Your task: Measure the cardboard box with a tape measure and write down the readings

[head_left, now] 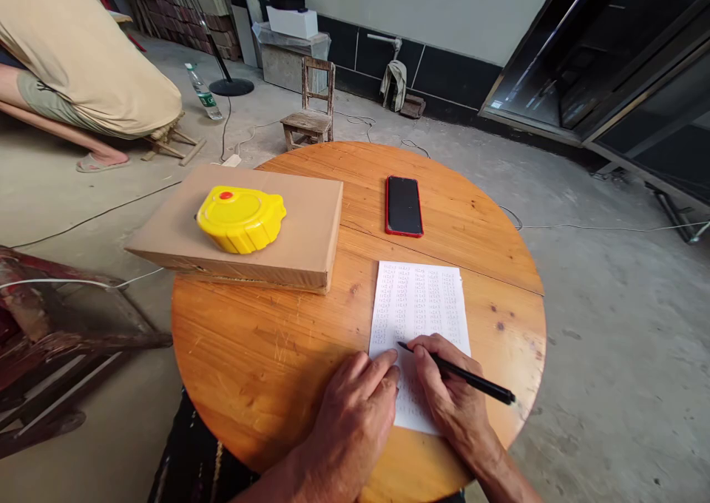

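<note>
White sheet of paper (420,303), one only, covered in rows of small blue writing, lies on the near right part of the one round wooden table (266,355). The right hand (449,396) is closed around one black pen (466,376), whose tip touches the sheet at its lower left. The left hand (349,414) lies flat with its fingers loosely spread, the fingertips on the sheet's left edge, just beside the right hand. Beyond the sheet lies one red-edged black phone (404,206), face up. To the left, one flat brown cardboard box (299,229) overhangs the table's edge and bears one yellow plastic tape-measure case (240,220). On the floor behind stand one small wooden chair (310,111) and one clear plastic bottle (203,92).
</note>
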A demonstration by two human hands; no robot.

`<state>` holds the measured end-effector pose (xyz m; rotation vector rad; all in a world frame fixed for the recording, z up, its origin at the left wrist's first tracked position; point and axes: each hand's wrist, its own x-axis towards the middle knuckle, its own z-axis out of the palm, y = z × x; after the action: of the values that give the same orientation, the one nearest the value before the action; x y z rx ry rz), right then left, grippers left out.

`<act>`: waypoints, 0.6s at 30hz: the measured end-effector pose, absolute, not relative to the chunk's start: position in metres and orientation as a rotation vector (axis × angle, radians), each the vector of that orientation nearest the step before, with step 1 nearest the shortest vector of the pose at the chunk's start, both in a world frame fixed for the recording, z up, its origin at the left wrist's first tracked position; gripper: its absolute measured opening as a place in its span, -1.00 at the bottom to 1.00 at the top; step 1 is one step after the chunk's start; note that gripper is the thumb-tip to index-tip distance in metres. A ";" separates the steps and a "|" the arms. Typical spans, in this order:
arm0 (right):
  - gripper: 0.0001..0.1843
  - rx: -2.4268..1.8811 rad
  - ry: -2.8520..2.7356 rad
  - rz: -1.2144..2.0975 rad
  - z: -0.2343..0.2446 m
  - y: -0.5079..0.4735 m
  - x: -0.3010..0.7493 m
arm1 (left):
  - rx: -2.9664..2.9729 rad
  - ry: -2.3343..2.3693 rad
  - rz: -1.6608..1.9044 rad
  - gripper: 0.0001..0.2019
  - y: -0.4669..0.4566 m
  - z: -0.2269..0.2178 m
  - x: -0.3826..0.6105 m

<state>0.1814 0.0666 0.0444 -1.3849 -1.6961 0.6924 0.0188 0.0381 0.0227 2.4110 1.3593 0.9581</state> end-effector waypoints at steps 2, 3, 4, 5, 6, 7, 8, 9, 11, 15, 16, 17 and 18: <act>-0.80 -1.383 -1.708 0.687 0.044 0.066 0.182 | 2.413 1.359 0.949 -0.75 0.038 0.023 0.019; -0.80 -1.382 -1.711 0.684 0.044 0.066 0.182 | 2.413 1.358 0.944 -0.74 0.038 0.023 0.019; -0.80 -1.380 -1.714 0.682 0.044 0.066 0.182 | 2.414 1.356 0.938 -0.74 0.038 0.023 0.019; -0.80 -1.380 -1.717 0.681 0.045 0.066 0.182 | 2.412 1.357 0.933 -0.74 0.038 0.023 0.019; -0.80 -1.379 -1.720 0.679 0.045 0.066 0.182 | 2.409 1.358 0.930 -0.74 0.038 0.023 0.019; -0.80 -1.378 -1.722 0.676 0.046 0.066 0.182 | 2.407 1.358 0.928 -0.75 0.038 0.023 0.019; -0.80 -1.378 -1.724 0.674 0.046 0.066 0.182 | 2.404 1.359 0.929 -0.75 0.038 0.023 0.019; -0.80 -1.379 -1.728 0.674 0.047 0.066 0.182 | 2.401 1.359 0.930 -0.75 0.038 0.023 0.019; -0.80 -1.379 -1.738 0.674 0.048 0.067 0.181 | 2.396 1.357 0.941 -0.75 0.038 0.023 0.019; -0.80 -1.362 -1.745 0.702 0.048 0.067 0.180 | 2.388 1.346 0.953 -0.76 0.038 0.023 0.018; -0.80 -1.360 -1.734 0.713 0.047 0.067 0.181 | 2.386 1.347 0.951 -0.76 0.038 0.023 0.018; -0.80 -1.362 -1.721 0.722 0.047 0.067 0.181 | 2.385 1.349 0.948 -0.75 0.038 0.022 0.018; -0.80 -1.363 -1.711 0.727 0.046 0.067 0.182 | 2.385 1.353 0.946 -0.75 0.039 0.022 0.018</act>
<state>0.1815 0.0670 0.0462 -1.3633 -1.7113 0.7275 0.0181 0.0387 0.0219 2.3846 1.3532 0.9461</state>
